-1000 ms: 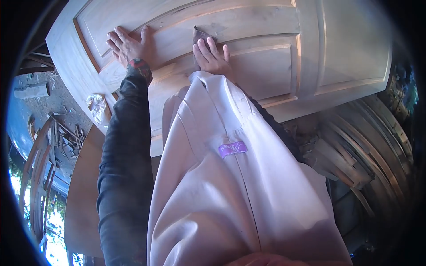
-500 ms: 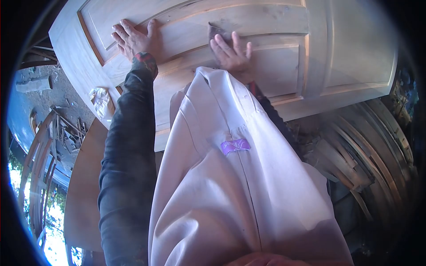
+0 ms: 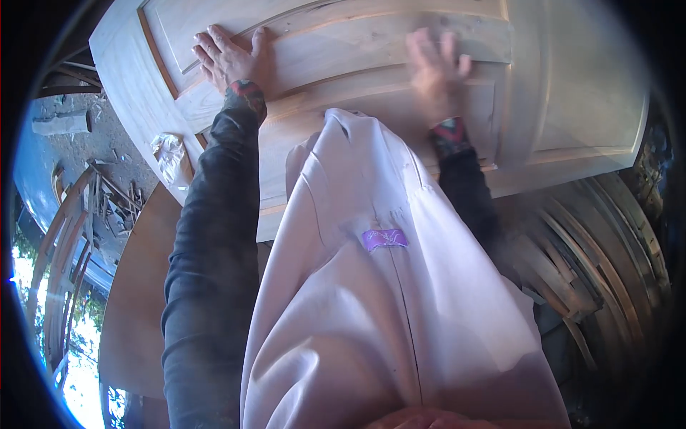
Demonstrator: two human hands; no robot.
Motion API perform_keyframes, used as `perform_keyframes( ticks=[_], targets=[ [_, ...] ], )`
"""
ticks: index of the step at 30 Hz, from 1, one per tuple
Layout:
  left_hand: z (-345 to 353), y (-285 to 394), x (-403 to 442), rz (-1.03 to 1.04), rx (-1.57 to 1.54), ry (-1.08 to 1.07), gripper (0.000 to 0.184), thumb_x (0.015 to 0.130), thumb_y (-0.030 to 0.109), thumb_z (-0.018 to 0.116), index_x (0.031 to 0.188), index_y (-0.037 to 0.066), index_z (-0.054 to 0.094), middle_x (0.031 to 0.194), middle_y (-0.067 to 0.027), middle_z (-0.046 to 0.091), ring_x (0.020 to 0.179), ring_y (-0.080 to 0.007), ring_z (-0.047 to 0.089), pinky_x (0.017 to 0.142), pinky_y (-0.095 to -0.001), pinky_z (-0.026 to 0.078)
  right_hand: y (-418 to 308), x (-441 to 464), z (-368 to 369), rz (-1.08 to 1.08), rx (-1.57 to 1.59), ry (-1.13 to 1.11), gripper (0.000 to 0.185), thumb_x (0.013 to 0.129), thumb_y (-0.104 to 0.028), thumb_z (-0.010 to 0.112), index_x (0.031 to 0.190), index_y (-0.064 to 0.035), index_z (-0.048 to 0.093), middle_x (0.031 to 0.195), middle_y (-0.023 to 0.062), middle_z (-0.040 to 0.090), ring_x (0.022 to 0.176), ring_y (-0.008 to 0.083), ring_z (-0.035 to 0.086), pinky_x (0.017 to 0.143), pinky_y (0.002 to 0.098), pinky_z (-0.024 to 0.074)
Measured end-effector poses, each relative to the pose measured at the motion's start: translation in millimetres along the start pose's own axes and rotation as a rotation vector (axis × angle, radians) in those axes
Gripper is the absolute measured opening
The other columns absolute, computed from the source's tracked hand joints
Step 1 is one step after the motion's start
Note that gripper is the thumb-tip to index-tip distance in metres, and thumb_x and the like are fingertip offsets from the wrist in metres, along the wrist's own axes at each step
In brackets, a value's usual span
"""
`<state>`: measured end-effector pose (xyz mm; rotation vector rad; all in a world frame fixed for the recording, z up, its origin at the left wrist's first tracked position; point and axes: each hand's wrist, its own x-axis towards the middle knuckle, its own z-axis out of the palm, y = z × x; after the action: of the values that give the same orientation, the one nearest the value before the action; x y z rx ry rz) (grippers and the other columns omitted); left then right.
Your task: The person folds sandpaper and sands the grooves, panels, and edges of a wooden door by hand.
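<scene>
A pale wooden panel door [image 3: 343, 53] lies in front of me, with raised panels and curved mouldings. My left hand [image 3: 229, 57] rests flat on its left part, fingers spread, holding nothing. Over the curved rail to the right, my right hand [image 3: 436, 71] is smeared by motion, its fingers stretched toward the far side. The dark piece of sandpaper seen under those fingers a moment earlier is hidden now beneath the hand. It does not show anywhere else on the door.
A crumpled white plastic bag [image 3: 171, 159] sits on the door's near left edge. Curved wooden pieces [image 3: 600, 250] are stacked below right. A brown curved board [image 3: 139, 300] and wood scraps [image 3: 114, 204] are at the left. My light-coloured shirt [image 3: 343, 307] fills the lower middle.
My right hand has slid to the right and slightly away from me across the door, covering the sandpaper. My left hand stays in its place on the door; the view has shifted slightly.
</scene>
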<state>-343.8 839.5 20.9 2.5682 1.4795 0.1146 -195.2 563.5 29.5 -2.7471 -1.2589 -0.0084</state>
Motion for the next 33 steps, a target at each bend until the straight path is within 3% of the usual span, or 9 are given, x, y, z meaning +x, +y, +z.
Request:
perform_keyframes(
  ticks=[2, 5, 10, 13, 18, 20, 25, 28, 33],
  targets=[
    [2, -3, 0, 0.003, -0.007, 0.011, 0.090, 0.081, 0.059, 0.050, 0.146, 0.003, 0.023, 0.152, -0.0209, 0.018, 0.142, -0.0370, 0.012, 0.113, -0.0483, 0.016, 84, 4, 9, 0.231, -0.108, 0.174, 0.039, 0.080, -0.011, 0.057, 0.118, -0.0158, 0.057, 0.123, 0.0000, 0.052, 0.118, 0.0297, 0.044, 0.088, 0.0601, 0.0367],
    [2, -2, 1, -0.010, -0.017, 0.012, 0.082, 0.085, 0.054, 0.047, 0.145, 0.004, 0.025, 0.152, -0.0196, 0.019, 0.141, -0.0374, 0.013, 0.112, -0.0491, 0.017, 75, 16, 24, 0.403, -0.037, 0.241, 0.038, 0.078, -0.009, 0.056, 0.115, -0.0132, 0.056, 0.120, 0.0037, 0.051, 0.115, 0.0306, 0.044, 0.090, 0.0595, 0.0343],
    [4, -4, 2, -0.031, -0.017, 0.007, 0.075, 0.087, 0.048, 0.045, 0.145, 0.005, 0.026, 0.152, -0.0187, 0.019, 0.141, -0.0366, 0.013, 0.112, -0.0491, 0.017, -144, 11, 24, -0.106, 0.363, 0.010, 0.041, 0.080, -0.023, 0.057, 0.120, -0.0153, 0.060, 0.128, 0.0029, 0.054, 0.126, 0.0279, 0.040, 0.099, 0.0577, 0.0295],
    [2, -1, 2, -0.046, -0.004, -0.020, 0.073, 0.088, 0.048, 0.044, 0.146, 0.006, 0.025, 0.153, -0.0180, 0.018, 0.142, -0.0360, 0.013, 0.112, -0.0482, 0.017, -92, 22, 7, -0.160, 0.413, 0.012, 0.039, 0.082, -0.022, 0.057, 0.120, -0.0176, 0.061, 0.130, 0.0012, 0.054, 0.128, 0.0285, 0.040, 0.100, 0.0603, 0.0278],
    [9, -8, 1, -0.020, 0.049, -0.001, 0.075, 0.088, 0.049, 0.045, 0.146, 0.007, 0.024, 0.153, -0.0182, 0.018, 0.142, -0.0357, 0.013, 0.113, -0.0473, 0.016, 91, 22, 8, 0.408, -0.027, 0.111, 0.045, 0.083, -0.010, 0.055, 0.127, -0.0140, 0.054, 0.136, 0.0044, 0.049, 0.129, 0.0373, 0.036, 0.100, 0.0670, 0.0245],
    [6, -5, 1, -0.023, 0.053, -0.007, 0.075, 0.088, 0.049, 0.045, 0.146, 0.007, 0.024, 0.153, -0.0183, 0.018, 0.142, -0.0358, 0.013, 0.113, -0.0469, 0.016, 54, 37, 1, 0.501, -0.023, 0.106, 0.041, 0.082, -0.011, 0.055, 0.123, -0.0120, 0.055, 0.134, 0.0060, 0.049, 0.130, 0.0373, 0.034, 0.101, 0.0663, 0.0237],
    [7, -8, 4, -0.017, 0.044, -0.011, 0.078, 0.086, 0.051, 0.046, 0.146, 0.007, 0.024, 0.152, -0.0188, 0.019, 0.141, -0.0366, 0.014, 0.113, -0.0456, 0.015, -107, 5, 10, -0.041, 0.440, -0.046, 0.047, 0.079, -0.017, 0.058, 0.126, -0.0157, 0.055, 0.134, 0.0043, 0.050, 0.129, 0.0354, 0.038, 0.101, 0.0642, 0.0242],
    [3, -3, 2, -0.024, 0.044, -0.008, 0.078, 0.086, 0.051, 0.046, 0.146, 0.006, 0.024, 0.152, -0.0192, 0.019, 0.141, -0.0366, 0.014, 0.113, -0.0454, 0.015, -35, 20, 13, -0.123, 0.276, -0.010, 0.047, 0.082, -0.018, 0.057, 0.129, -0.0190, 0.054, 0.136, 0.0006, 0.050, 0.127, 0.0367, 0.040, 0.101, 0.0648, 0.0256],
    [2, -2, 1, -0.019, 0.064, -0.023, 0.077, 0.087, 0.050, 0.046, 0.146, 0.005, 0.024, 0.152, -0.0204, 0.018, 0.141, -0.0371, 0.013, 0.114, -0.0444, 0.015, 87, 36, 4, 0.344, -0.069, 0.097, 0.038, 0.084, -0.018, 0.057, 0.123, -0.0148, 0.056, 0.130, 0.0019, 0.051, 0.127, 0.0354, 0.036, 0.095, 0.0648, 0.0312]
  ],
)
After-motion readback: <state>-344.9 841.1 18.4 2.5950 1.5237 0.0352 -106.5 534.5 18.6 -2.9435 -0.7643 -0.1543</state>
